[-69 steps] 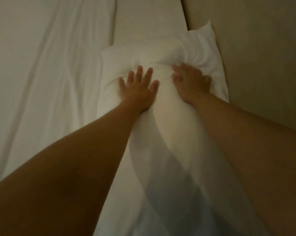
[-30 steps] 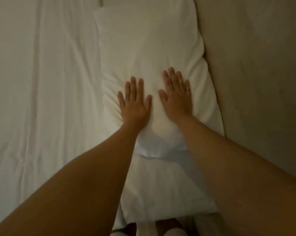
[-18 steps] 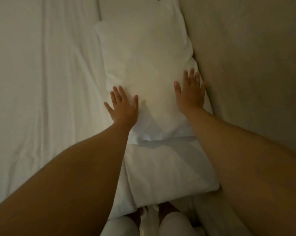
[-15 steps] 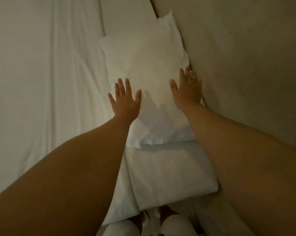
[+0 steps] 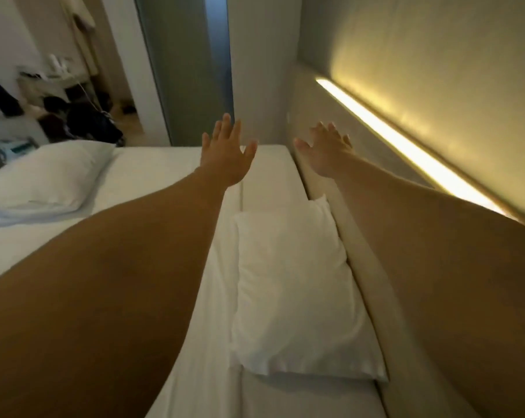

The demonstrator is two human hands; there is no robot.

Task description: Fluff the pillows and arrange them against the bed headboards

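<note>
A white pillow (image 5: 297, 291) lies flat on the bed, its long side against the beige padded headboard (image 5: 372, 267) on the right. A second white pillow (image 5: 48, 176) rests on the sheet at the far left, away from the headboard. Both my arms stretch forward above the bed. My left hand (image 5: 226, 152) hangs in the air past the near pillow, fingers spread, holding nothing. My right hand (image 5: 326, 152) is also spread and empty, close to the headboard's face; I cannot tell whether it touches it.
A lit strip lamp (image 5: 406, 146) runs along the top of the headboard. The white sheet (image 5: 152, 170) covers the mattress. Beyond the bed's far edge are a grey door panel (image 5: 191, 64), dark bags (image 5: 89, 119) on the floor and a cluttered shelf (image 5: 50, 76).
Both hands have lifted off the near pillow and reached forward into the air. The view has tilted up, showing the room and the second pillow. The near pillow stays by the headboard.
</note>
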